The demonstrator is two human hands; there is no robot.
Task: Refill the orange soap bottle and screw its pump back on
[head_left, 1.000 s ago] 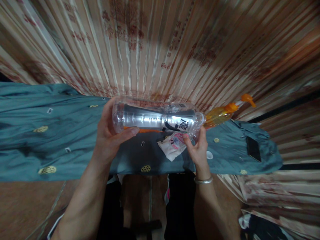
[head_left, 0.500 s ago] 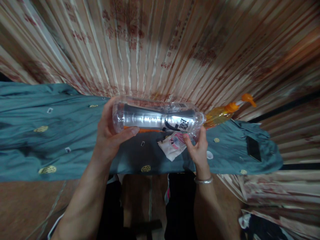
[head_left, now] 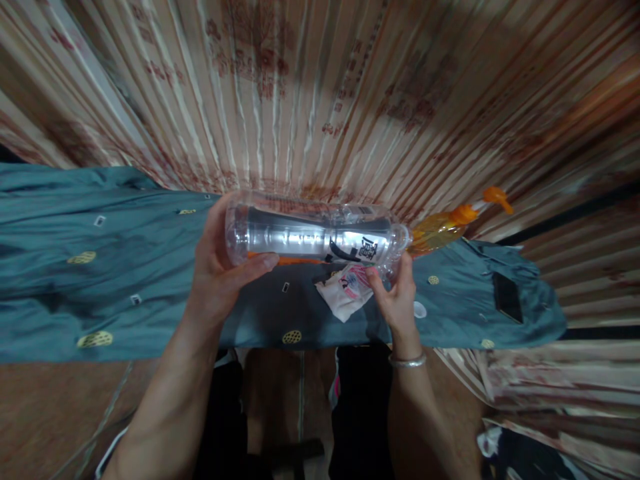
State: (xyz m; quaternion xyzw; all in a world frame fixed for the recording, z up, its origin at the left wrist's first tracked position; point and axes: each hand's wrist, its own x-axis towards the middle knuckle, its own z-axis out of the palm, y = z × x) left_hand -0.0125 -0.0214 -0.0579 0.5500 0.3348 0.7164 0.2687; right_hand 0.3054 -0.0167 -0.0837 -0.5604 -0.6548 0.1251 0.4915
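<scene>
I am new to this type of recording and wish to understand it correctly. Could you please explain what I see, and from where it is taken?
There is no machine: these are a person's bare hands, seen from one camera worn on the head, looking forward and down. The left hand grips the base end of a large clear plastic bottle with a silver label, held sideways; the right hand holds its neck end. Beyond the neck is a transparent amber bottle with an orange pump top; whether they touch, I cannot tell. On the teal patterned cloth lie a crumpled white-and-pink piece, a small white round piece and a dark flat rectangular object.
</scene>
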